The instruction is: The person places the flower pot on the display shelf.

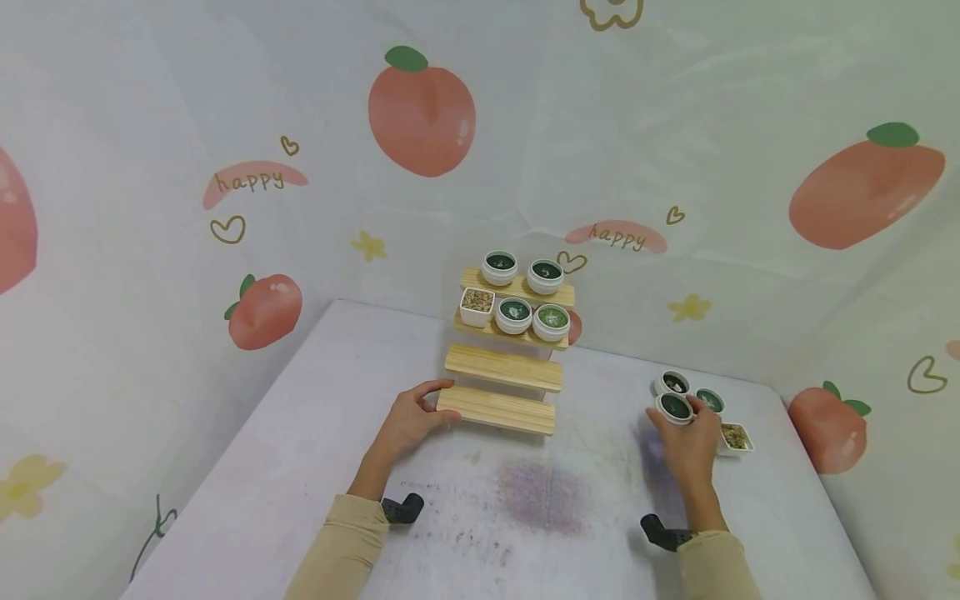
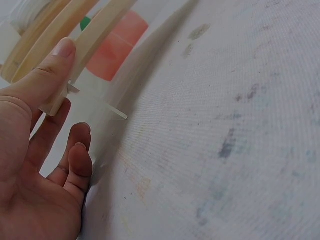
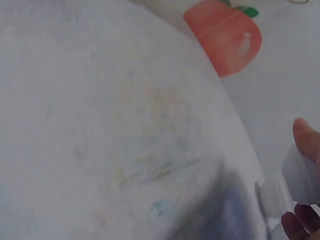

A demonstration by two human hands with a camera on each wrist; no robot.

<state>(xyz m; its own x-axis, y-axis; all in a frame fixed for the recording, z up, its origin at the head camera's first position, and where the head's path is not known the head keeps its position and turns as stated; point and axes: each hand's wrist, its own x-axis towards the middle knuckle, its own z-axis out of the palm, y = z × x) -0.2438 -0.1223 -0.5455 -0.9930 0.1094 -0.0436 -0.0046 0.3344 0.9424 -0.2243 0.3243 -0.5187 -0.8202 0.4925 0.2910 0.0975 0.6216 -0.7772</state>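
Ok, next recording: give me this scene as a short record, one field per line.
Stand: four-tier wooden stand
Top tier: two white bowls, both round
Second tier: square bowl with grainy contents, two round bowls with green contents
Left grip: pinches left end of bottom tier
Right grip: holds dark-filled bowl
Table, right side: two more round bowls, another square bowl
Backdrop: white, fruit print, "happy" lettering
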